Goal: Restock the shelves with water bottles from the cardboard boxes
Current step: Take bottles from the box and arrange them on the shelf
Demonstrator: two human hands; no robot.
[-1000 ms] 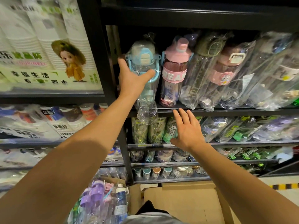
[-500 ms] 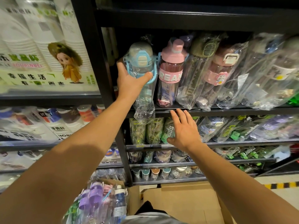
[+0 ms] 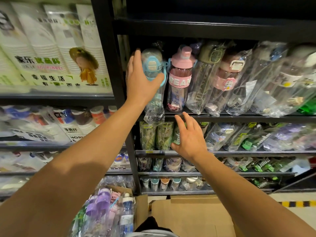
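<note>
Since half a second ago the left hand (image 3: 142,81) has slid up the blue bottle (image 3: 153,69), fingers now curled round its neck at the lid instead of its waist, and the bottle stands straighter at the top shelf's (image 3: 239,115) left end. It is on the shelf, its wrapper tail hanging over the front edge, touching the pink bottle (image 3: 179,77) at its 3 o'clock. The right hand (image 3: 189,137) hovers with fingers spread and relaxed, gripping nothing, at 5 o'clock from the blue bottle, in front of the second shelf.

I judge this bottle all but placed; letting go is what remains. More wrapped bottles (image 3: 109,211) wait in the open box (image 3: 142,207) at 6 o'clock, so restocking is far from over.

The top shelf is packed with leaning wrapped bottles to the right, leaving little room. A black post (image 3: 111,65) stands just at 9 o'clock of the left hand.
</note>
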